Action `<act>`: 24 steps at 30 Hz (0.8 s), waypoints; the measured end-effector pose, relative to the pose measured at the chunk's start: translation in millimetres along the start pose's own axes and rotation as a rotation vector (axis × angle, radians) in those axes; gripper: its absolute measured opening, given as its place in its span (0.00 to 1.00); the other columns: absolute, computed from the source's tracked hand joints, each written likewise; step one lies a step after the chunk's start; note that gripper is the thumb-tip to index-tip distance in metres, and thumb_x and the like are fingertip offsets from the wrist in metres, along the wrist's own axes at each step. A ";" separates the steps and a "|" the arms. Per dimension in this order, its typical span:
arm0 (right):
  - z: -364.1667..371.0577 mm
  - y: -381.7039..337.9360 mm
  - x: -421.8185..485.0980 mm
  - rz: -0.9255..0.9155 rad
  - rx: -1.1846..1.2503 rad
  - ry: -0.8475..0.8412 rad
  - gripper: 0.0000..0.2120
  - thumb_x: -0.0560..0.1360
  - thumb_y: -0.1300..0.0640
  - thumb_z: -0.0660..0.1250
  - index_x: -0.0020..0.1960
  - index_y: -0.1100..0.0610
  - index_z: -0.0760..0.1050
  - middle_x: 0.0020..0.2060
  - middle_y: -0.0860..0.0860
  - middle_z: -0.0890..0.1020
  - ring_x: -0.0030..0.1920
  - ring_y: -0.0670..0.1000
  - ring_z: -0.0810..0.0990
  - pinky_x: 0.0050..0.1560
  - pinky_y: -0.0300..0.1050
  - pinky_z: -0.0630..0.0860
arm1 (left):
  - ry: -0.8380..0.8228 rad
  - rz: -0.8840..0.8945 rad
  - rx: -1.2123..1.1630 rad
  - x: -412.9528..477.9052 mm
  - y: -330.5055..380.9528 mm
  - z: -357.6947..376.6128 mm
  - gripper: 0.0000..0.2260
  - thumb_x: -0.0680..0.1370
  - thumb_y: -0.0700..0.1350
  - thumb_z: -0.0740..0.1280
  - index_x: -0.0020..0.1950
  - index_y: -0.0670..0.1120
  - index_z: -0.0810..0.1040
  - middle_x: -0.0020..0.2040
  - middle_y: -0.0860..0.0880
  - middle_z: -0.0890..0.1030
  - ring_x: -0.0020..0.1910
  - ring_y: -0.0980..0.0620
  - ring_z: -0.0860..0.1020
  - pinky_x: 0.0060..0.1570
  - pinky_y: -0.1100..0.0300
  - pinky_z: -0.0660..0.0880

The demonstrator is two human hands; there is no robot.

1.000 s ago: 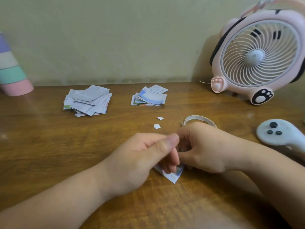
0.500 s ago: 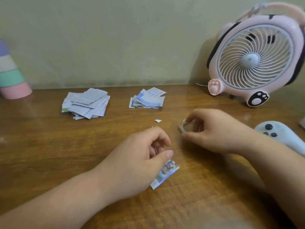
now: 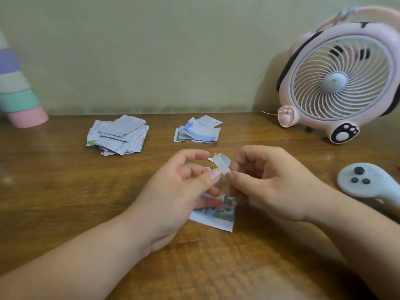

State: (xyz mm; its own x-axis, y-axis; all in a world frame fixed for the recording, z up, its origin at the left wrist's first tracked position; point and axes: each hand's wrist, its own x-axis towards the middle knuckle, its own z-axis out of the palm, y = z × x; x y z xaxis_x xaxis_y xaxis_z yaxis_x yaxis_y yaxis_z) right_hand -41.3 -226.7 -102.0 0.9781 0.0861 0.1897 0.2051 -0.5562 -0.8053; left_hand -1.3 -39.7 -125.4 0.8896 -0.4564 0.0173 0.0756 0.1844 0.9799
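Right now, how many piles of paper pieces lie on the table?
2: the left pile and the right pile, both near the wall, fully visible.

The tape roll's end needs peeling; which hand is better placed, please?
Left, probably: the right hand pinches the tape roll, and the left hand's thumb touches its rim, though its lower fingers hold a paper.

No wording can be read anywhere.
- Left paper pile point(image 3: 118, 135), ten o'clock: dense grey print with a red line, too small to read.
- Right paper pile point(image 3: 199, 131), twelve o'clock: blue-bordered print, unreadable.
- Picture slip point(image 3: 216, 217), six o'clock: photo print, blurred.
- Fan point(image 3: 337, 83), two o'clock: paw-print emblems on both feet.
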 end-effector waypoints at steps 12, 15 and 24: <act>14.2 -7.3 -5.4 0.063 0.271 -0.011 0.10 0.78 0.62 0.70 0.54 0.55 0.70 0.33 0.60 0.83 0.30 0.56 0.81 0.33 0.50 0.78 | -0.029 -0.055 -0.194 3.2 3.0 -4.0 0.07 0.72 0.37 0.72 0.48 0.42 0.79 0.45 0.40 0.79 0.49 0.42 0.79 0.58 0.35 0.79; 22.3 -11.6 -5.1 0.095 0.297 0.008 0.07 0.80 0.60 0.68 0.56 0.54 0.73 0.31 0.61 0.82 0.27 0.59 0.79 0.28 0.51 0.78 | -0.066 -0.050 -0.211 3.2 2.5 -5.8 0.07 0.72 0.37 0.74 0.49 0.41 0.79 0.46 0.37 0.79 0.45 0.39 0.78 0.50 0.40 0.80; 29.8 -18.9 -4.9 0.136 0.519 0.099 0.10 0.82 0.59 0.64 0.45 0.65 0.74 0.30 0.62 0.81 0.26 0.58 0.76 0.27 0.46 0.74 | -0.049 -0.045 -0.217 1.6 4.1 -5.9 0.18 0.70 0.40 0.73 0.61 0.45 0.83 0.40 0.44 0.78 0.41 0.44 0.78 0.50 0.43 0.79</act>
State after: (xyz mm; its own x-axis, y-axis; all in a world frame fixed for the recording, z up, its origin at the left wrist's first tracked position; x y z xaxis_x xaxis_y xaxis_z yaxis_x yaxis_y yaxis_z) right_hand -48.9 -192.0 -104.4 0.9941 -0.0501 0.0962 0.0924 -0.0734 -0.9930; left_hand 3.0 -34.5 -122.5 0.8607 -0.5091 -0.0104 0.2142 0.3435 0.9144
